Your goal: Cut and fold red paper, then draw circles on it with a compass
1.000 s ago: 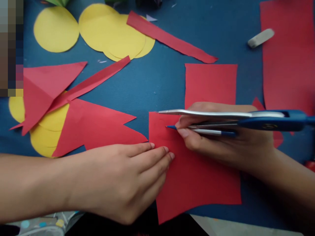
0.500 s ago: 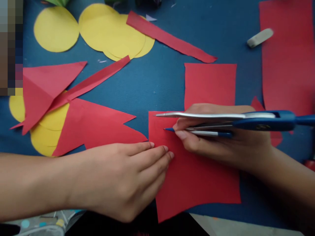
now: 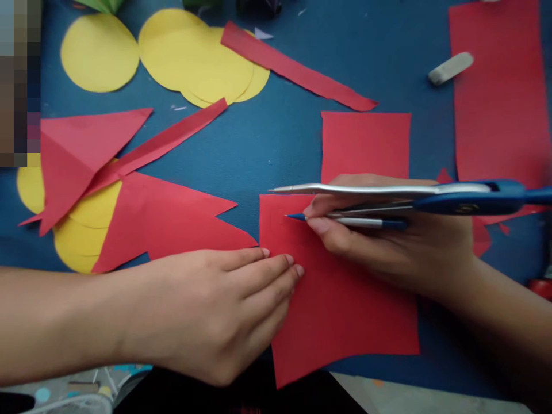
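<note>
The right hand has its grip pinched closed on a compass, whose pencil tip points left of the grip onto the red sheet beneath; the left hand, flat and grasping nothing, lies left of the grip, across the sheet's edge. For clean marks, press those fingers firmly and hold the needle leg, on the grip's far side, clear of the sheet.
</note>
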### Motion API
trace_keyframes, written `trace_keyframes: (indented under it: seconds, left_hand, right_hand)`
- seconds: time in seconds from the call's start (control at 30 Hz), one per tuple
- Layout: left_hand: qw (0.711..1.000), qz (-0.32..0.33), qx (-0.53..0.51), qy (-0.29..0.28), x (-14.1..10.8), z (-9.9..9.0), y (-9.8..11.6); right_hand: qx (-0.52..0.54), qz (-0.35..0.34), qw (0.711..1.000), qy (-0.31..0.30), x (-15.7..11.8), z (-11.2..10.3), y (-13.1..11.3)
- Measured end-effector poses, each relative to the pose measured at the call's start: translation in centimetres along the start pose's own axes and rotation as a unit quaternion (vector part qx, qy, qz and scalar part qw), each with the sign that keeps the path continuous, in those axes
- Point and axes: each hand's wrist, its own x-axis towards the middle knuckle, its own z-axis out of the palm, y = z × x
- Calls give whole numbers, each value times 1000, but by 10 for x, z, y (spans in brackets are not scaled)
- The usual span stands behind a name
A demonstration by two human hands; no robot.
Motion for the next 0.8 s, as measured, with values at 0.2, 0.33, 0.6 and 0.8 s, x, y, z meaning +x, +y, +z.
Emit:
trace_keyframes:
  seconds: [0.2, 0.33, 0.6, 0.8]
  left_hand:
    - [1000, -1, -1, -1, 0, 1, 0]
    - [1000, 1, -8, 1, 0, 1, 0]
    - [1000, 0, -3, 1, 1, 0, 0]
    - [1000, 0, -9, 2, 1, 1, 0]
  right_hand:
    - [4, -5, 1000, -3, 1, 0, 0]
    - [-4, -13, 1000, -16, 3, -1, -1]
    - [-52, 6, 999, -12, 2, -2, -2]
    - [-63, -11, 998, -23, 1, -2, -2]
